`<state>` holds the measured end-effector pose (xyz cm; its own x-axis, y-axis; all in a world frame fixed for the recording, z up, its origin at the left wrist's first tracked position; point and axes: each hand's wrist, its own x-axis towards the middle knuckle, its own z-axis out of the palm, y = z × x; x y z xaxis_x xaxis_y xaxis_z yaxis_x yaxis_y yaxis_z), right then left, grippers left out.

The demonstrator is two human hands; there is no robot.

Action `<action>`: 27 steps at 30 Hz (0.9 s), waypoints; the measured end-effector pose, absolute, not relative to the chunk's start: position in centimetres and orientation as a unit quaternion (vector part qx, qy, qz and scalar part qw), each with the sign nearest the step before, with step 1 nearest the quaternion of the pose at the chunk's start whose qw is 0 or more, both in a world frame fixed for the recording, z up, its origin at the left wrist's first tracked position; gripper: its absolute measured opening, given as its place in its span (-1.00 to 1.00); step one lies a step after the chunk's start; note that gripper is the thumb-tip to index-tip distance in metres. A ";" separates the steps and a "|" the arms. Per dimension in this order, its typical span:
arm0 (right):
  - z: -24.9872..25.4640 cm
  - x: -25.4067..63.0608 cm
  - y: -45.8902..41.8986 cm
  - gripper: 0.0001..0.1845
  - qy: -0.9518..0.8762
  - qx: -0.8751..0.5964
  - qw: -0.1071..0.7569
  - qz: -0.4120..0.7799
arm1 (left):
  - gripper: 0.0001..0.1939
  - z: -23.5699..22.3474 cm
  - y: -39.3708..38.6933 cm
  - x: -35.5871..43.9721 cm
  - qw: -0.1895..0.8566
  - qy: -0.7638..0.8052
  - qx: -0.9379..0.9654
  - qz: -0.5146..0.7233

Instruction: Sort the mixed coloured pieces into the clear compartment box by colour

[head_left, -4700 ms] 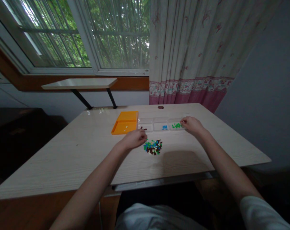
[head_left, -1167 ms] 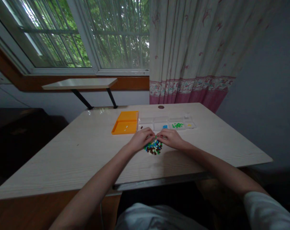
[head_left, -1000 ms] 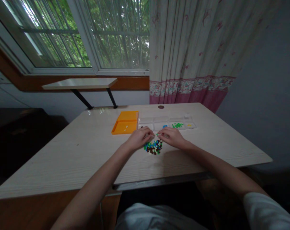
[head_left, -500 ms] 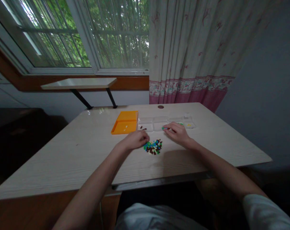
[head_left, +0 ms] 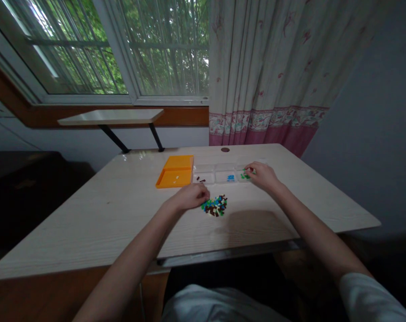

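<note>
On the table, a pile of small building-block pieces (head_left: 215, 206) in brown, blue, green and cream lies at the fingertips of my left hand (head_left: 193, 195). Its fingers are curled together, and what they hold, if anything, is hidden. My right hand (head_left: 263, 174) is over the right part of a clear divided tray (head_left: 219, 182). Thumb and forefinger pinch a small green piece (head_left: 245, 169), just above other green pieces (head_left: 245, 176) in that compartment. Blue pieces (head_left: 230, 178) lie in the compartment to its left, and a few brown pieces (head_left: 201, 180) in the leftmost one.
An open orange case (head_left: 178, 162) with a few pale pieces (head_left: 177, 177) in it stands left of the tray. A raised shelf (head_left: 112, 117) on black legs is at the table's back left. A round brown disc (head_left: 225, 150) lies near the back edge.
My right hand has moved right, from the blue pieces' compartment to the green pieces' one, uncovering the blue pieces. My left hand has stayed at the pile.
</note>
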<state>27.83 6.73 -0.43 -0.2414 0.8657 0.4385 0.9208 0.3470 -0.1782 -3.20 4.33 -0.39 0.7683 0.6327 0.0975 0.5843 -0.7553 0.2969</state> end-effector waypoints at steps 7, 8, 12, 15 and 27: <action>-1.2 28.3 7.3 -0.75 -0.762 -0.614 0.199 -0.057 | -0.80 -0.8 4.5 -3.3 0.114 0.325 0.934 0.097; -1.2 28.2 7.3 -0.75 -0.762 -0.613 0.199 -0.057 | -0.80 -0.8 4.5 -3.3 0.113 0.327 0.933 0.096; -1.1 27.4 6.9 -0.75 -0.776 -0.593 0.209 -0.051 | -0.81 -0.7 4.4 -3.2 0.115 0.329 0.932 0.097; -1.1 26.1 6.3 -0.76 -0.801 -0.558 0.214 -0.033 | -0.82 -0.6 4.4 -3.0 0.124 0.324 0.933 0.095; -2.1 20.5 3.1 -0.80 -0.889 -0.390 0.242 0.002 | -0.80 -1.1 4.4 -2.5 0.178 0.330 0.907 0.192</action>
